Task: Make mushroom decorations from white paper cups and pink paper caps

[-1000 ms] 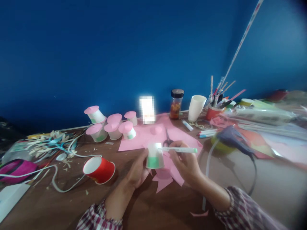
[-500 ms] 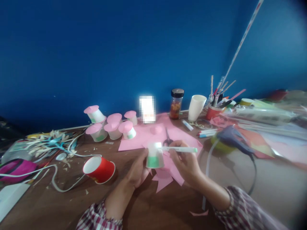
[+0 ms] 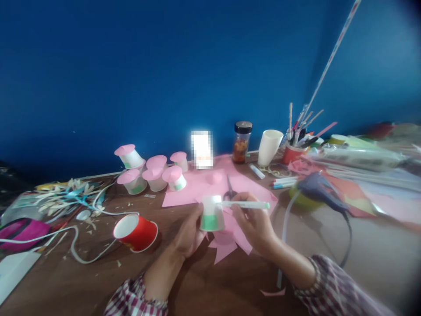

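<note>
My left hand (image 3: 190, 235) is closed around the side of a small white paper cup (image 3: 212, 217) that has a green patch on its wall. In my right hand (image 3: 253, 221) is a pale marker pen (image 3: 246, 205) with a light green end, held like a writing tool. Its front end reaches the cup's upper right side; whether the tip touches cannot be made out. Pink paper (image 3: 194, 191) lies behind and under the hands, with cut pink scraps (image 3: 225, 250) just below the cup. Beyond my right hand rest dark scissors (image 3: 230, 192) on the pink sheet.
Several white cups with pink paper tops (image 3: 155, 173) stand at the back left. A red paper cup (image 3: 138, 232) lies tilted at left. A glue gun (image 3: 320, 191), a lidded jar (image 3: 241, 142), a white cup (image 3: 269, 147) and a brush holder (image 3: 294, 154) are at right.
</note>
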Tool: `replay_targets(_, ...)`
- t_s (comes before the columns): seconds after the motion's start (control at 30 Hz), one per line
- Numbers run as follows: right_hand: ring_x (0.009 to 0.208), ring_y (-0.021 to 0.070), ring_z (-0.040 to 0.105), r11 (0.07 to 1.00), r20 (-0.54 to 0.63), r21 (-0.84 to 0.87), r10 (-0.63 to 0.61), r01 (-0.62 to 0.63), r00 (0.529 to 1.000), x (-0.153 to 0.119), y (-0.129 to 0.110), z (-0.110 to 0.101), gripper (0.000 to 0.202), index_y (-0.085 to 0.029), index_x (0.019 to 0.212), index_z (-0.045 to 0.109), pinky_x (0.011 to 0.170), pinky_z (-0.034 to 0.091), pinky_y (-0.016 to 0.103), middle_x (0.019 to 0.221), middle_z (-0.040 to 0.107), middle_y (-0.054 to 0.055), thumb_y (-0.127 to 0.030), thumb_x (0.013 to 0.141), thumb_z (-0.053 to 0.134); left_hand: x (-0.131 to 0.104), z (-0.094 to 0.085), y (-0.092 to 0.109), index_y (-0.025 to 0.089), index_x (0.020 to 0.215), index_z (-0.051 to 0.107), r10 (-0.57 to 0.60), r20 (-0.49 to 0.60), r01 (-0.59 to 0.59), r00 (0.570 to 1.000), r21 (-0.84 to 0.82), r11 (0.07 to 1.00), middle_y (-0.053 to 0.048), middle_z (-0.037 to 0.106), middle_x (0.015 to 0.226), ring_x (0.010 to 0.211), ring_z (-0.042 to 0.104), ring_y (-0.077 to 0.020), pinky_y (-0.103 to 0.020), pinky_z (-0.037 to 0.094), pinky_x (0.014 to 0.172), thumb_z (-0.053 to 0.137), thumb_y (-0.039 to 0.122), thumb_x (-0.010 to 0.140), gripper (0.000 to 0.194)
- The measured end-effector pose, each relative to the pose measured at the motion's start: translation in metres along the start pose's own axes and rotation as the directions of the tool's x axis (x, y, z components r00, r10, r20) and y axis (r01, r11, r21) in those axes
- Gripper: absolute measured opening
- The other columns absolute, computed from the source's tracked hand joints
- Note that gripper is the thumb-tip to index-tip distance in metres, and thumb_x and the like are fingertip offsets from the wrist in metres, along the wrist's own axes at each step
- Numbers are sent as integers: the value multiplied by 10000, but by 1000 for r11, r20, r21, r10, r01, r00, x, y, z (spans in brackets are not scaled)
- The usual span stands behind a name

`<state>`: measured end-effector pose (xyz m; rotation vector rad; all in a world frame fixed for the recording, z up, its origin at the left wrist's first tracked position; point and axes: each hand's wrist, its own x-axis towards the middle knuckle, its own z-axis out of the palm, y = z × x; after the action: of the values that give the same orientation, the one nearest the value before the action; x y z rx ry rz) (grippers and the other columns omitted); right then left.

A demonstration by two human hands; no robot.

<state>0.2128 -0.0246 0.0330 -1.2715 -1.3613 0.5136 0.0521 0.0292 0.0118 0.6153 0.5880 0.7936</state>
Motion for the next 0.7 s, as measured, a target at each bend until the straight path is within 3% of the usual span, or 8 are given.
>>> replay_targets(0.23,590,118,489,1000,19,16,20,-21,1000,-1,3,-1,59,-193,843,529,510,391,224,696,538,-14,-214,889,498,0,1,1,110,1027,668,5,-11,-5,1000,25,1000,-115,707,1053,1079,610,-262,-351,480,922,524,338,900,298)
replay_targets(0.7,574,120,486,1000,39,-1,22,-22,999,0,1,1,56,-194,822,515,489,380,227,687,534,-12,-215,868,493,3,-6,-2,114,1109,657,7,11,-7,1000,13,1000,-115,696,1110,1133,583,-260,-369,430,988,466,374,929,369)
